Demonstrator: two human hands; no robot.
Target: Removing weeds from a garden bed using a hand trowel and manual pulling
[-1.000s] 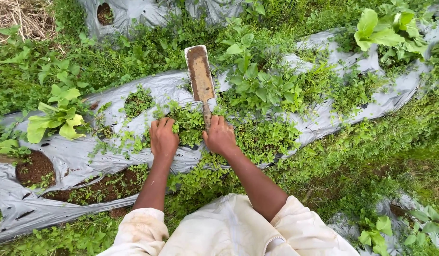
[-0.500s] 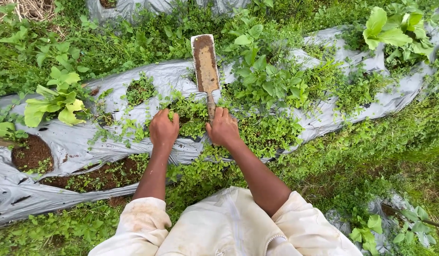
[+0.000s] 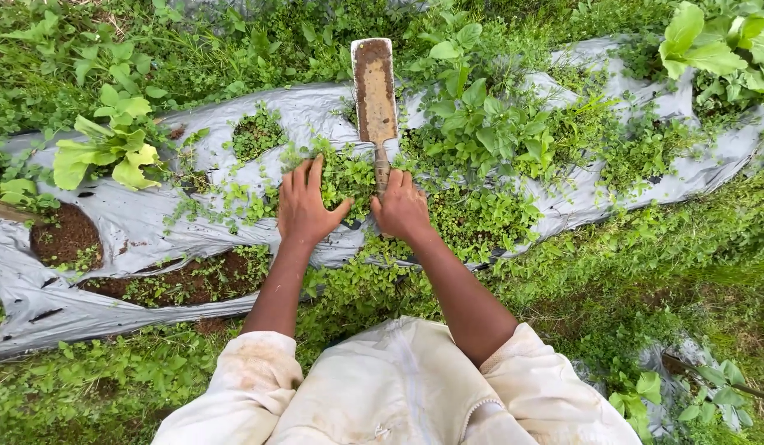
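Seen from above: a long strip of grey plastic sheet [image 3: 134, 222] stretched from 9 o'clock to 2 o'clock across a garden bed, thick with weeds [image 3: 481, 214] growing through its holes. Bare brown soil [image 3: 64, 235] showing through torn gaps at 9 o'clock. Pale green leafy plant [image 3: 110, 152] at 10 o'clock, another leafy plant [image 3: 712, 45] at 1 o'clock. Cream sleeves [image 3: 250, 379] at 6 o'clock. At centre, left hand [image 3: 306, 210] laid flat on the sheet, fingers spread and released, touching a clump of small weeds [image 3: 345, 175]. Right hand [image 3: 401, 208] just beside it, fingers clenched around the handle of a flat-bladed tool [image 3: 375, 91], muddy blade pointing to 12 o'clock and lying over the sheet.
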